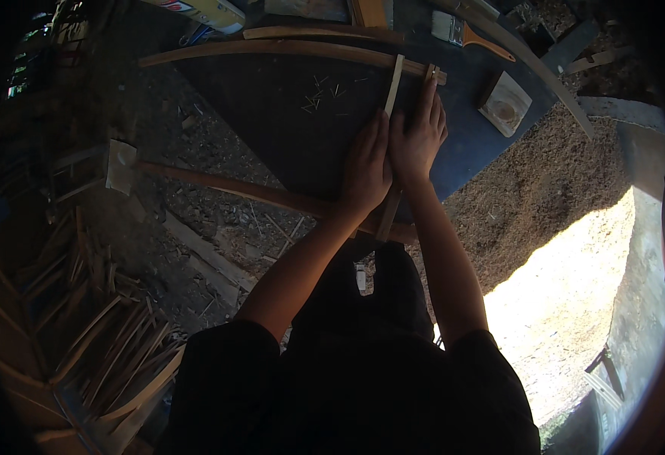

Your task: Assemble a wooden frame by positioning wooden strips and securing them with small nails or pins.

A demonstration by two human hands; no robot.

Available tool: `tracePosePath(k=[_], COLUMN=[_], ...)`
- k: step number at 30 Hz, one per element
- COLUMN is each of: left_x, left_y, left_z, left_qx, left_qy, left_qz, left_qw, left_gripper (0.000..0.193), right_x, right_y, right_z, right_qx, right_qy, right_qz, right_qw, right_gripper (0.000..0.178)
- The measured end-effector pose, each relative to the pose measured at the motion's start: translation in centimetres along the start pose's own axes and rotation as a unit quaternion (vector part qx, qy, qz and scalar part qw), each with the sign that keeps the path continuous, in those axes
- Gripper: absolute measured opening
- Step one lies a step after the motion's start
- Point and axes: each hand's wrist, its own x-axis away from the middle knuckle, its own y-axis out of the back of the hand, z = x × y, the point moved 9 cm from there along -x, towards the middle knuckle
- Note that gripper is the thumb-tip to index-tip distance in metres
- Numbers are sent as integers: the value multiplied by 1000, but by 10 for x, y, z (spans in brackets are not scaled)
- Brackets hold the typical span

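Note:
Two thin wooden strips run side by side across a pair of long wooden rails. My left hand [368, 161] is closed around the paler strip [395, 85], whose far end pokes past the far rail [287, 48]. Just beside it, my right hand [419, 142] grips the second strip [390, 215], with its index finger stretched to the far end, over the rail's right tip. A small bright spot shows at that fingertip, too small to name. The near rail [249, 192] passes below my wrists. Several thin nails [317, 98] lie scattered on the dark tabletop [249, 95].
A paintbrush [469, 36] with an orange handle and a square wood block [505, 105] lie to the right. A curved wooden strip [545, 72] crosses the table's right corner. A can [203, 14] lies at the far edge. Wood offcuts [120, 349] are piled at lower left.

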Motion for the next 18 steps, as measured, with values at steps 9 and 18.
tracePosePath(k=[9,18], left_x=[0,0], left_y=[1,2], left_z=[0,-2], left_qx=[-7,2], left_qy=[-10,-4], left_qz=[-14,-7], left_qw=[1000,1000], left_gripper=[72,74], right_x=[0,-1], right_y=[0,-1], right_z=[0,0], right_qx=[2,25], right_qy=[3,1], right_qz=[3,8], right_qw=[1000,1000], right_gripper=[88,82])
